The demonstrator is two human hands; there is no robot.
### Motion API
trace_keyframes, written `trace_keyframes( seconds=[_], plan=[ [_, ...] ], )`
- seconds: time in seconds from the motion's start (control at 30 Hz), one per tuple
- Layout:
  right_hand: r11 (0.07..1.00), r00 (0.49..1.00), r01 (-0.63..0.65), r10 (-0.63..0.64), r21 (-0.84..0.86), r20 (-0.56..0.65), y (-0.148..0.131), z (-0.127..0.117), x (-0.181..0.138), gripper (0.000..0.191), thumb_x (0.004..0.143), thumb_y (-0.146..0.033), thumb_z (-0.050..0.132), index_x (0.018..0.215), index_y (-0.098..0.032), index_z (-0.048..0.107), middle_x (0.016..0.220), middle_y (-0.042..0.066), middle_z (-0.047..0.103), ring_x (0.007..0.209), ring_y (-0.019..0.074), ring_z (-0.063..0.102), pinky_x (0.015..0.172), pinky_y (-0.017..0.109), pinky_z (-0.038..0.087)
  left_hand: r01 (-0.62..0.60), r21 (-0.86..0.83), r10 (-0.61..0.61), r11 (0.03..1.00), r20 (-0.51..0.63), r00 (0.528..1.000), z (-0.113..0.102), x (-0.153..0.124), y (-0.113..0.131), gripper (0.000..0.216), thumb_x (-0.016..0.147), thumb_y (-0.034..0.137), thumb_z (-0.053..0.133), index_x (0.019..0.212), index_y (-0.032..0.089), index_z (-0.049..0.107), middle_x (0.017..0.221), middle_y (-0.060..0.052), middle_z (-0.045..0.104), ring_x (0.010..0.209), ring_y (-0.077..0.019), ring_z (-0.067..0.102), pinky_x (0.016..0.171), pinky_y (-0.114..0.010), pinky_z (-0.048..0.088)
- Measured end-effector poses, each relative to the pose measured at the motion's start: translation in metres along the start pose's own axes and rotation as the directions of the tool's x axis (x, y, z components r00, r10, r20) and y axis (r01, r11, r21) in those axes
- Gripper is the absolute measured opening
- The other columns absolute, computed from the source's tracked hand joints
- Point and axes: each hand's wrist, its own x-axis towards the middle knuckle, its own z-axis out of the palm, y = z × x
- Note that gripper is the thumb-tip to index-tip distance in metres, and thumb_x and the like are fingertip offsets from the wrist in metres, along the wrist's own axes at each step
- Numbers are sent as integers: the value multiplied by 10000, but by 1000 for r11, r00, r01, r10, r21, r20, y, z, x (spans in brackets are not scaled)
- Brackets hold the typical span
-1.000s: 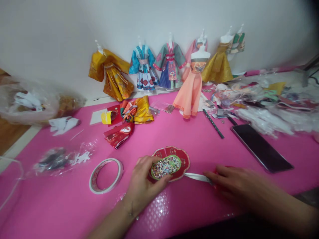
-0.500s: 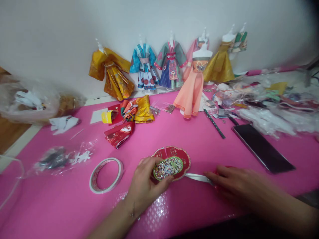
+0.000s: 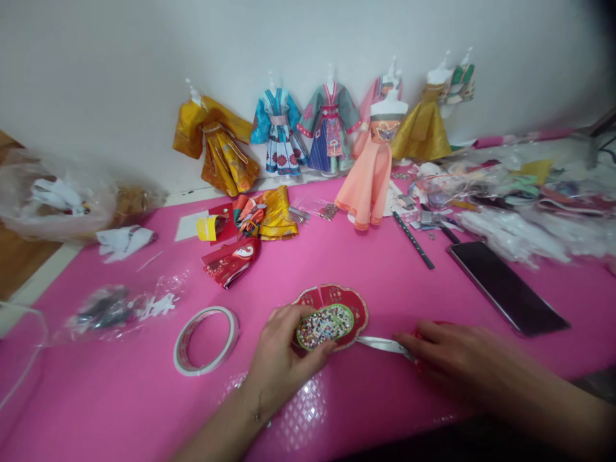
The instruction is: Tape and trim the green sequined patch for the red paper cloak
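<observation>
In my left hand (image 3: pixel 282 346) is a small oval dish with a green rim (image 3: pixel 353 319), packed with tiny multicoloured beads (image 3: pixel 326 326). My thumb and fingers close around its left side. The dish lies over a red scalloped collar-like piece (image 3: pixel 360 301) with patterned edging and a slit at the back. Scissors (image 3: pixel 382 344) with red handles are gripped in my right hand (image 3: pixel 445 353). Their blades look closed, and the tip meets the right edge of the red piece. My fingers hide most of the handles.
A tape roll (image 3: pixel 231 343) lies left of my left hand. A phone (image 3: pixel 507 289) and a dark pen (image 3: pixel 414 240) lie to the right. Folded doll clothes (image 3: pixel 278 215) and dressed doll forms (image 3: pixel 279 131) stand at the back. Plastic bags (image 3: pixel 510 218) crowd the right rear.
Both hands, the dish and the scissors hold nearly the same positions. Only a slight shift of the camera view shows.
</observation>
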Motion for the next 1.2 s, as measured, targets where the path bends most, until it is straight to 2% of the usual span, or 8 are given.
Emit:
trace_keyframes(
  seconds=[0.37,0.6,0.8,0.9,1.0,1.07,1.13,1.2],
  plan=[
    [1000,1000,-6,7,-14,30,1,1,0,390,817,-11,492,1131,-208,612,805,-8,672,573,159,689,505,311,398,1,-6,-1,1000,13,1000,0,-1,-1,260,818,393,701,986,202,648,873,-54,728,794,-246,668,728,-379,538],
    [1000,1000,-8,8,-1,20,2,0,1,394,813,-8,490,1119,-218,619,795,-11,679,555,161,681,475,306,378,10,-27,-9,1000,35,999,-1,-2,-1,269,835,415,689,994,204,637,890,-60,729,806,-250,675,736,-380,541],
    [998,997,-46,44,36,70,-3,-13,2,317,833,-50,544,1082,-216,647,849,24,695,628,197,704,537,318,474,6,-69,0,998,92,996,1,-2,-2,262,867,428,635,1001,205,606,858,-51,714,758,-238,663,669,-346,514],
    [991,992,-106,99,78,84,-2,-19,-2,287,867,-97,541,1083,-241,663,888,47,702,682,205,707,587,326,522,33,-79,-21,996,141,990,2,-1,-2,248,870,421,609,992,205,592,840,-46,700,736,-233,651,639,-333,495],
    [985,990,-133,127,111,53,3,-23,-7,357,867,-106,502,1152,-239,670,951,73,733,723,212,723,610,329,562,56,-71,-43,996,175,984,2,-1,-1,238,872,404,595,1000,204,586,863,-53,700,757,-239,652,639,-331,489],
    [985,991,-130,133,117,-15,10,-23,-12,401,860,-122,489,1213,-208,659,1012,89,756,774,222,746,631,327,587,45,-60,-35,997,169,985,1,-2,0,227,875,395,592,997,204,584,857,-50,695,760,-242,648,643,-333,488],
    [977,983,-165,175,132,-61,18,-24,-16,413,889,-143,470,1262,-188,641,1034,85,772,808,212,757,651,308,594,7,-54,2,999,162,987,1,-3,0,228,881,407,593,989,206,582,849,-47,686,756,-242,641,647,-338,488],
    [968,976,-200,211,151,-58,28,-27,-17,351,936,-165,435,1195,-192,672,963,66,780,751,191,750,620,290,578,-56,-66,67,996,180,981,1,-4,0,260,895,457,594,979,212,582,841,-42,678,739,-237,633,648,-344,491]
  ],
)
